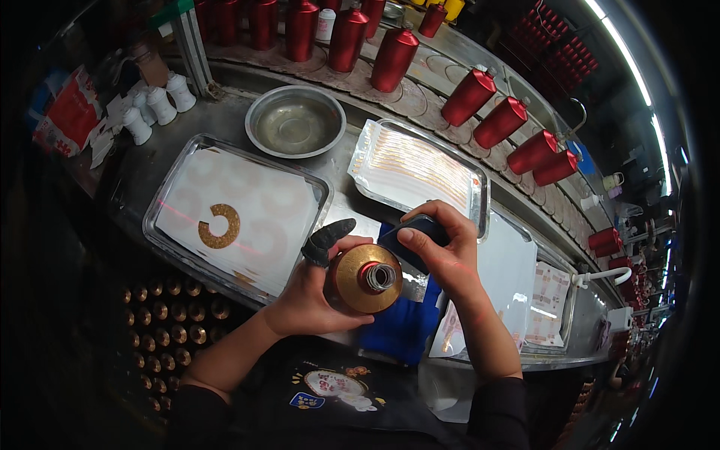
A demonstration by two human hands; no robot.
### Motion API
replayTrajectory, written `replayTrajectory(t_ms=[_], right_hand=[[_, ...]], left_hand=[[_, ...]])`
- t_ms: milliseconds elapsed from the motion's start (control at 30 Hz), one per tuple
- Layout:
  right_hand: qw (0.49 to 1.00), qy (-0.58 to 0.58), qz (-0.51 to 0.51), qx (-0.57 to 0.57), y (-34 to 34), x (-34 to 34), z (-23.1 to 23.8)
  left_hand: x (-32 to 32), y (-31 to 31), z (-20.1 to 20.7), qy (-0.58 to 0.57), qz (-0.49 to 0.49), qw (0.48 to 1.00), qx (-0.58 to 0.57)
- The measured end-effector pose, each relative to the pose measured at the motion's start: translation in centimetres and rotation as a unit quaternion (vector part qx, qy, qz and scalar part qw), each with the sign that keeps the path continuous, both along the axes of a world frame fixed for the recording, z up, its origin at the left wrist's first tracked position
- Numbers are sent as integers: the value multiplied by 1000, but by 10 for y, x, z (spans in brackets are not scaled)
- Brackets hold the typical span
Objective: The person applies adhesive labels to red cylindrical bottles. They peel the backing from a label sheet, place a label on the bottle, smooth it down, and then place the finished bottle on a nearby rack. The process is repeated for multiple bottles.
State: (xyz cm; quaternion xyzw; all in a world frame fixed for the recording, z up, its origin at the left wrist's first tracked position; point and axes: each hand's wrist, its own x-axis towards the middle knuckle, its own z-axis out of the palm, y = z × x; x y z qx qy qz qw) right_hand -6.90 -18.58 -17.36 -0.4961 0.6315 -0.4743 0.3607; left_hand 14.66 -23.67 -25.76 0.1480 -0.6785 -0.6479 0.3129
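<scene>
Centrally, left hand [311, 296]: fingers wrapped round gold-collared bottle [365, 278], held above tabletop [352, 161] edge. Right hand [442, 251]: fingers closed on dark blue pad [414, 234], just beside bottle. Nearby: steel tray [161, 196] w/ gold ring label [219, 226].

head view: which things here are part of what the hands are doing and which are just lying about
In hand:
left hand gripping the bottle with gold collar
right hand pressing a dark blue pad to it
tray with a gold ring label

Lying about:
metal bowl
red bottles on the conveyor
white caps
</scene>
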Motion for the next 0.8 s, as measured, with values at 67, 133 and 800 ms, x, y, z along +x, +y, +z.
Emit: replayTrajectory(t_ms=[67, 133, 800], right_hand=[[996, -39, 81, 30, -19, -2, 7], [972, -50, 227, 32, -39, 1, 16], [995, -3, 35, -94, -8, 10, -18]], left_hand=[[2, -10, -1, 17, -76, 996, 43], [3, -16, -1, 10, -102, 990, 98], [8, -28, -18, 66, -18, 997, -40]])
